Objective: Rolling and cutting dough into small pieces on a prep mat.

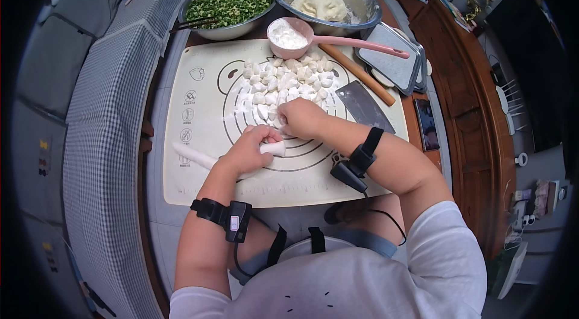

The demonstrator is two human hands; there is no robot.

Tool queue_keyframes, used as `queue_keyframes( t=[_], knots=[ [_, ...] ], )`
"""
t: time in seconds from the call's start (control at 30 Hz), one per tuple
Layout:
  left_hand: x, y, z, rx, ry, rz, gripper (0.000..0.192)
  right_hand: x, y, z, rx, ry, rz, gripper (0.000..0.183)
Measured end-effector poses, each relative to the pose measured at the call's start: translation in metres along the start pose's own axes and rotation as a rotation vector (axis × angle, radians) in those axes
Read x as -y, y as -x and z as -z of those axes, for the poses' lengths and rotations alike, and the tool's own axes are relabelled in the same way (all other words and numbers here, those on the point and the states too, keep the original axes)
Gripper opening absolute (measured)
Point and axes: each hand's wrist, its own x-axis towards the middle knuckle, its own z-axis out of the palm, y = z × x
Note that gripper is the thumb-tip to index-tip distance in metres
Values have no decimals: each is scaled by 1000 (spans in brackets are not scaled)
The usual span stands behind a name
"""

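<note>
My left hand [246, 151] is closed around a floured rope of dough [194, 155]. Its cut end pokes out past the thumb on the right, and its tapering tail lies across the mat to the left. Just above that end, my right hand [304, 118] reaches in with curled fingers, at the near edge of many small cut dough pieces [289, 81]. Whether a piece is pinched in its fingertips is hidden. Everything rests on a cream silicone kneading mat [208, 190] with printed circles. A dark dough scraper [367, 107] lies to the right of the pieces.
Behind the pieces stands a pink long-handled scoop [289, 51] of flour. Farther back are a metal bowl [226, 32] of chopped greens and a metal bowl [366, 18] holding dough. A wooden rolling pin [357, 73], stacked trays [393, 59] and a phone [426, 124] line the right.
</note>
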Motion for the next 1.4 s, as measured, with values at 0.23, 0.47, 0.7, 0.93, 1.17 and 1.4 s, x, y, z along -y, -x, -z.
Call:
queue_keyframes(
  t=[0.23, 0.47, 0.7, 0.93, 1.17, 1.4],
  knots=[
    [7, 0, -3, -23, -9, -34, 51, 1, -23, -12, -151, -177, 172, 17],
    [8, 0, -2, -72, 16, -122, 74, -38, -70, 82, -569, 10, -72, 22],
    [15, 0, -3, -48, -84, -185, 80, -62, -133, 103, -225, 359, -86, 20],
    [6, 0, -1, 6, -61, -145, 57, -83, -151, 88, -471, 386, -68, 16],
    [7, 1, 2, 19, -72, -146, 49, 4, -81, 91, -156, -116, 16, 11],
    [8, 0, -2, -4, -104, -157, 48, 2, -61, 51, -119, -180, 70, 27]
  ],
)
